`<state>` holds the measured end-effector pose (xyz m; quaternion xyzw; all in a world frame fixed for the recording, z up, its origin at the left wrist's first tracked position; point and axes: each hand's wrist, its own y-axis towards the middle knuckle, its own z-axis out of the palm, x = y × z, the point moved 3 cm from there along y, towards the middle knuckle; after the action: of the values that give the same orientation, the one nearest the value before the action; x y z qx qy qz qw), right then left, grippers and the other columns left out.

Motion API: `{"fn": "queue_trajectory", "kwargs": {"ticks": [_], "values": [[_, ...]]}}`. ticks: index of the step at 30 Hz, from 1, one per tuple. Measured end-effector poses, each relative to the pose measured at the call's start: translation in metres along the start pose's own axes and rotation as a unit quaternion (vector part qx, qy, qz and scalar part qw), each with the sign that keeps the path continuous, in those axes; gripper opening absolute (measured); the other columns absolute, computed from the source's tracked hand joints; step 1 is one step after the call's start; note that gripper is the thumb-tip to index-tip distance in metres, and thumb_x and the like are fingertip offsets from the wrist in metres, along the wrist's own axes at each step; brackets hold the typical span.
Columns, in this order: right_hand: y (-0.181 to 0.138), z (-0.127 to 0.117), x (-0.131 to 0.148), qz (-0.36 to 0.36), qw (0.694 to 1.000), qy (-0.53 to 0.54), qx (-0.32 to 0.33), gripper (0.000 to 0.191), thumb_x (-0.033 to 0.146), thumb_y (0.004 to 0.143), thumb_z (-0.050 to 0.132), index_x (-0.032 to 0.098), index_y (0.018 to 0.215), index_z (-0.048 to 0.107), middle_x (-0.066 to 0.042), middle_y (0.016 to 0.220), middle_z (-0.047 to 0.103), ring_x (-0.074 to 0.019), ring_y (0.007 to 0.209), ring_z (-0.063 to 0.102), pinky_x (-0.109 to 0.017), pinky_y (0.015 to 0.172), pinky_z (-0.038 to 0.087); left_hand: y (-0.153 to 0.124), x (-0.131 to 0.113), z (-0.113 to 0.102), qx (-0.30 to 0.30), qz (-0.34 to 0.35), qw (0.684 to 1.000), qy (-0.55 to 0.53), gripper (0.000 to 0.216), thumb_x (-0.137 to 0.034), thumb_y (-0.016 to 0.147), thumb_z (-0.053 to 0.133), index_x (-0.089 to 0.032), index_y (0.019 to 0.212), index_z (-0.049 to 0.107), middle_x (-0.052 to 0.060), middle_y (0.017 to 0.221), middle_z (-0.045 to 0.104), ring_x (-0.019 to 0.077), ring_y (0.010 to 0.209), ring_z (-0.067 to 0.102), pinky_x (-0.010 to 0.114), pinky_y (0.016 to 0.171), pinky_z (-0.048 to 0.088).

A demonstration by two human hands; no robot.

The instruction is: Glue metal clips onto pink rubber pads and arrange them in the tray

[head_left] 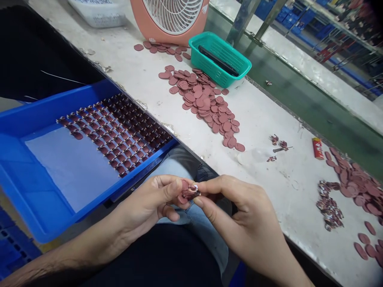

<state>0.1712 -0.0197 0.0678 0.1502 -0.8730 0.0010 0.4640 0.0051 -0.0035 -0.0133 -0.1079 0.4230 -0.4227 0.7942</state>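
Observation:
In front of my lap, my left hand point(154, 197) pinches a reddish-brown oval base point(182, 194) between thumb and fingers. A small painted figurine point(193, 190) in dark red and white lies against this base. Its outer end is between the thumb and forefinger of my right hand point(243, 213). Whether the two pieces are joined is too small to make out. To the left, a blue tray point(20, 159) lined with white paper point(74, 167) carries rows of similar figurines point(125, 137) on oval bases.
Loose oval bases point(206, 99) are heaped on the white table point(167, 107), with more bases point(359, 185) at right. Unmounted figurines point(329, 207) lie near those. A green basket point(220, 59), an orange fan point(136, 18), a white basket point(103, 16) and a red packet point(317, 148) stand around.

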Motion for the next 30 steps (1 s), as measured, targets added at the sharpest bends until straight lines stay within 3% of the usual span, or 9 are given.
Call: {"fn": "queue_trajectory", "kwargs": {"ticks": [6,19,30], "values": [[0.001,-0.001,-0.001,0.014,1.000,0.003,0.022,0.012,0.013,0.092,0.070,0.024,0.097,0.071,0.007,0.086,0.077,-0.0072,0.073,0.070,-0.019,0.069,0.053,0.000,0.000,0.000,-0.004,-0.008,1.000,-0.008,0.048,-0.062,0.064,0.090,-0.016,0.076,0.080,0.001,0.067,0.056,0.0084,0.058,0.050,0.011,0.044,0.047],[0.000,0.002,0.007,-0.048,0.998,-0.050,-0.005,0.011,0.013,0.091,0.070,0.020,0.099,0.071,0.004,0.083,0.076,-0.0096,0.073,0.070,-0.020,0.068,0.056,0.000,-0.001,0.003,0.000,-0.003,1.000,-0.022,0.041,-0.055,0.069,0.089,-0.016,0.076,0.080,0.001,0.065,0.060,0.0080,0.057,0.051,0.011,0.045,0.047],[-0.011,0.000,0.018,-0.071,0.997,-0.007,-0.002,0.028,0.001,0.087,0.069,0.021,0.106,0.069,-0.001,0.092,0.080,-0.0109,0.075,0.075,-0.019,0.071,0.061,-0.010,-0.006,0.011,0.027,0.034,0.999,-0.014,0.029,-0.047,0.072,0.090,-0.021,0.080,0.084,0.002,0.064,0.071,0.0092,0.056,0.060,0.014,0.050,0.052]]}}
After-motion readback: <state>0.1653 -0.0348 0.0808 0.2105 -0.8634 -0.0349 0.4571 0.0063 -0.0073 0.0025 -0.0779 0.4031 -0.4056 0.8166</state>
